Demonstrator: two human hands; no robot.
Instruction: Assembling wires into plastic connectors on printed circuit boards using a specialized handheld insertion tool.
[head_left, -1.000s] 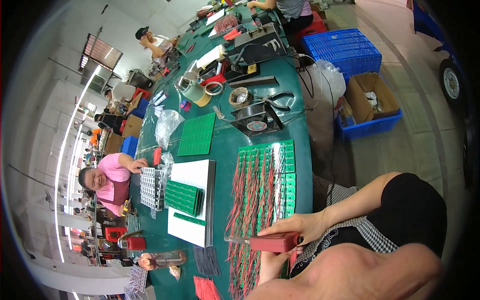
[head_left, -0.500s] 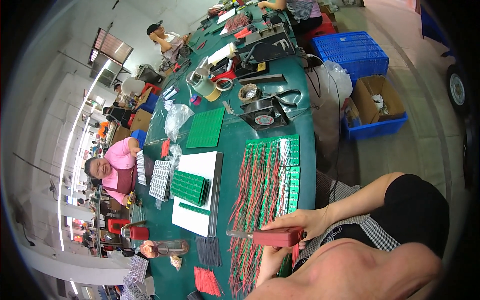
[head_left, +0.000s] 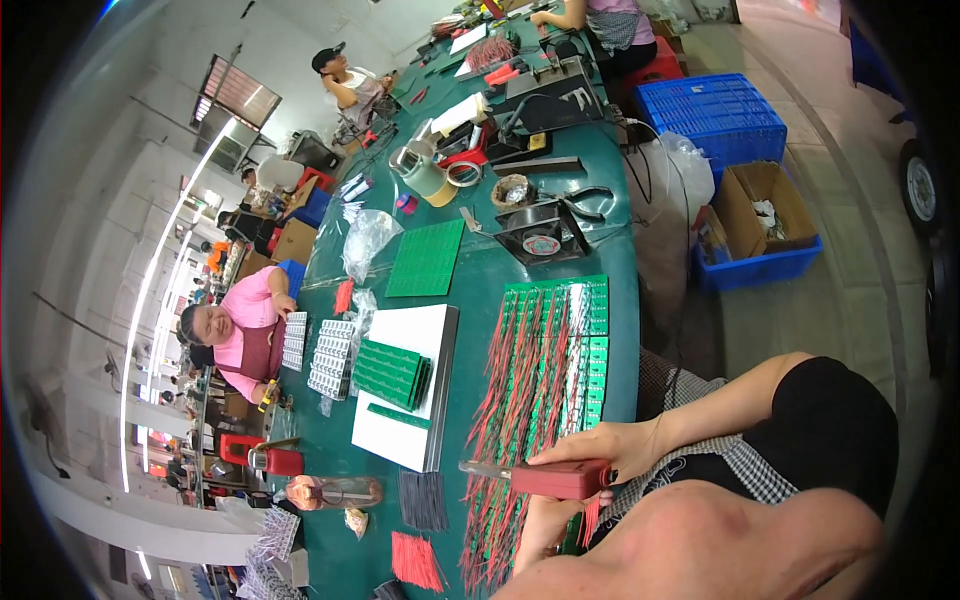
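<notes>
My right hand (head_left: 615,448) grips a red block-shaped tool (head_left: 562,479) with a narrow metal tip pointing away from me. Below it, my left hand (head_left: 543,525) is partly hidden by the tool. Its fingers seem closed on thin red strips (head_left: 592,514), whose ends hang out beside it. Both hands are over the near edge of rows of green circuit boards (head_left: 592,362) on the table. Many red wires (head_left: 510,400) and some white wires (head_left: 576,330) lie across these boards.
A green stack of boards (head_left: 388,372) rests on white sheets (head_left: 385,437). Around it are black strips (head_left: 423,500), red tubes (head_left: 415,560), a bottle (head_left: 335,492) and a small fan (head_left: 541,240). A co-worker (head_left: 245,325) sits across the green table (head_left: 465,265); blue crates (head_left: 715,115) stand beside it.
The whole view has shifted slightly, so table things appear a little farther right. Both hands and the red tool hold nearly the same pose.
</notes>
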